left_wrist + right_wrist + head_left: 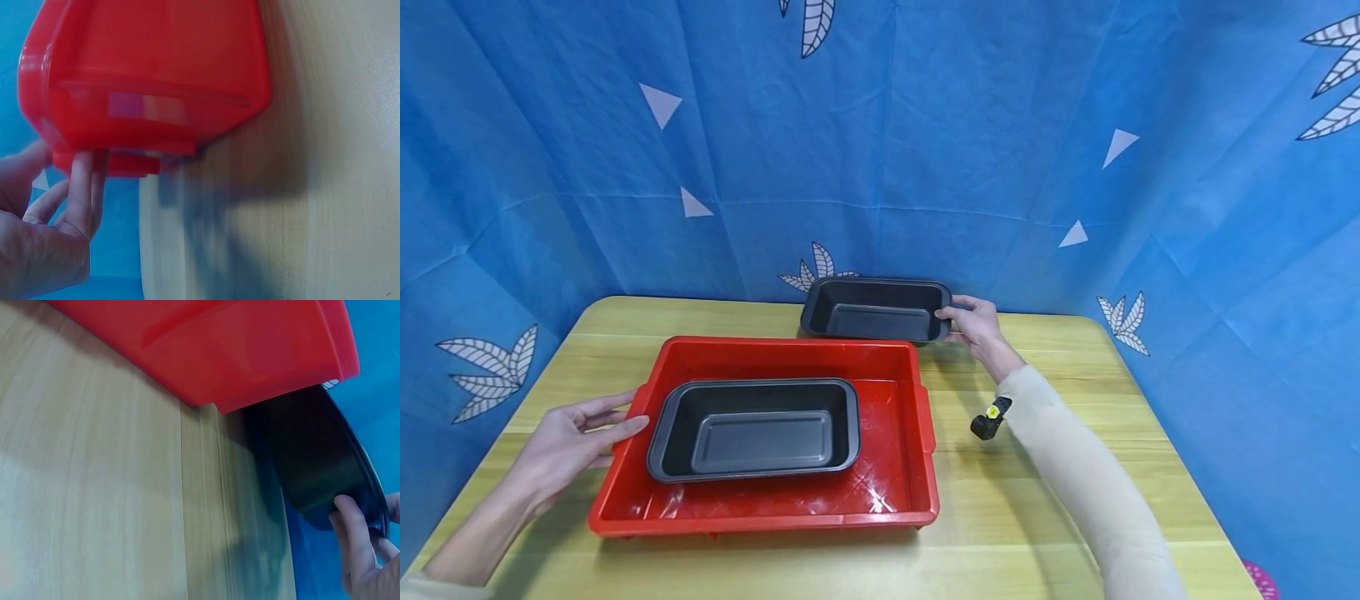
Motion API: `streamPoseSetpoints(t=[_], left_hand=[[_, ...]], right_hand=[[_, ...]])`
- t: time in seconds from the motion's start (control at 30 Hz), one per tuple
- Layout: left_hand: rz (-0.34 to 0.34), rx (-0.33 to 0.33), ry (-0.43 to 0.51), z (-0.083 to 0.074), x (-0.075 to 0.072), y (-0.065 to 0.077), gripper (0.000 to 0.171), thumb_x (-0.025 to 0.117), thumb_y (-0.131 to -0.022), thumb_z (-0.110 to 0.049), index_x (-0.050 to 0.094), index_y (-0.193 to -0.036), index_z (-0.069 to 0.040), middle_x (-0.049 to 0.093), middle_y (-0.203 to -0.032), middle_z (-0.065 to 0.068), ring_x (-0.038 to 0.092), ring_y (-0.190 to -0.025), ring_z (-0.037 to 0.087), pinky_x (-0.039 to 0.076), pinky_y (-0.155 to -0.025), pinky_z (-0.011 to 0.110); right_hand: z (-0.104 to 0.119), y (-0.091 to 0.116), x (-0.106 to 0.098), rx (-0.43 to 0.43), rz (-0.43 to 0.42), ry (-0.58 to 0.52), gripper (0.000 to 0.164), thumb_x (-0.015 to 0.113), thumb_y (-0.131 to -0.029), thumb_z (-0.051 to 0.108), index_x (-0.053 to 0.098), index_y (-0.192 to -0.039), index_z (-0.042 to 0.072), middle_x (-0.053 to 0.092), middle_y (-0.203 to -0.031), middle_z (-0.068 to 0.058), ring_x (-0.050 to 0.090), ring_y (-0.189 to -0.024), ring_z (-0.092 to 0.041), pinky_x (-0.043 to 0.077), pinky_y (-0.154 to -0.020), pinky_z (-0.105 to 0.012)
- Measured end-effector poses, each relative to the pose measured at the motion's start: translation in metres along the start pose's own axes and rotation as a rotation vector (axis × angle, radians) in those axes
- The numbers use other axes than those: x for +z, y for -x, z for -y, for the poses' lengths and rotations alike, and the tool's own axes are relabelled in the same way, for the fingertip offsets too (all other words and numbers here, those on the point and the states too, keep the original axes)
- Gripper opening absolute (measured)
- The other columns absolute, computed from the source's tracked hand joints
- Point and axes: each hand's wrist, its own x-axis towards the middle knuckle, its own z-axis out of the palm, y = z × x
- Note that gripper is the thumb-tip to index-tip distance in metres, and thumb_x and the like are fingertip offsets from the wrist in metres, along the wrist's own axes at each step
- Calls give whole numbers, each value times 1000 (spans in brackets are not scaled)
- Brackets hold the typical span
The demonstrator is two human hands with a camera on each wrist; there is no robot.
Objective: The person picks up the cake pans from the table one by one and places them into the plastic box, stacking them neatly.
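A red plastic tray (pixel 891 433) stands on the table with a dark loaf pan (pixel 762 437) inside it, toward the left. My left hand (pixel 571 440) holds the tray's left side, thumb over the rim and fingers at the outer side. From the left wrist view, those fingers (pixel 78 194) reach up under the tray's rim. At the far edge of the table, behind the tray, is a second dark loaf pan (pixel 880 312). My right hand (pixel 976 323) grips its right end, thumb at the rim; in the right wrist view, fingertips (pixel 345 503) press its outer wall.
The light wooden table (pixel 1037 517) extends to the right of the tray. A blue patterned cloth (pixel 880 167) hangs close behind the table and along its sides. A small black device (pixel 991 418) is strapped at the right wrist.
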Motion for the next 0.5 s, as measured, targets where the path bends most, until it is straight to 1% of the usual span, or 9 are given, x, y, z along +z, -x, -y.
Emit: streamPoseSetpoints(t=[0.13,0.3,0.37,0.43,0.5], left_hand=[[2,1,3,-1,0,0,84,66,-103,-47,30,-165,-3,45,-155,38,70,-95,4,67,-83,33],[1,0,4,-1,1,0,84,66,-103,-46,30,-165,-3,46,-154,38,71,-94,4,67,-82,33],[0,0,2,-1,1,0,84,66,-103,-47,30,-165,-3,47,-153,37,71,-94,4,67,-82,32],[1,-2,1,-2,1,0,84,65,-103,-47,29,-165,-3,47,-153,37,70,-94,4,67,-82,31],[1,-6,-3,-2,0,-1,84,65,-103,-47,29,-165,-3,46,-154,37,69,-94,4,67,-82,31]], right_hand=[[0,2,-4,-2,-21,12,66,72,-96,8,48,-158,8,71,-96,2,75,-67,-9,67,-73,-29],[-1,3,-11,-4,-39,-12,67,71,-96,7,47,-158,8,71,-86,7,75,-64,-8,66,-68,-27],[-1,4,-14,-2,-47,-26,68,71,-96,6,47,-159,8,71,-88,6,76,-65,-8,66,-67,-27],[-1,4,-17,-3,-43,-41,69,71,-96,6,45,-159,7,72,-86,6,76,-64,-8,65,-64,-25],[0,5,-19,-6,-45,-54,67,71,-96,5,47,-158,5,74,-84,7,77,-64,-8,65,-63,-24]])
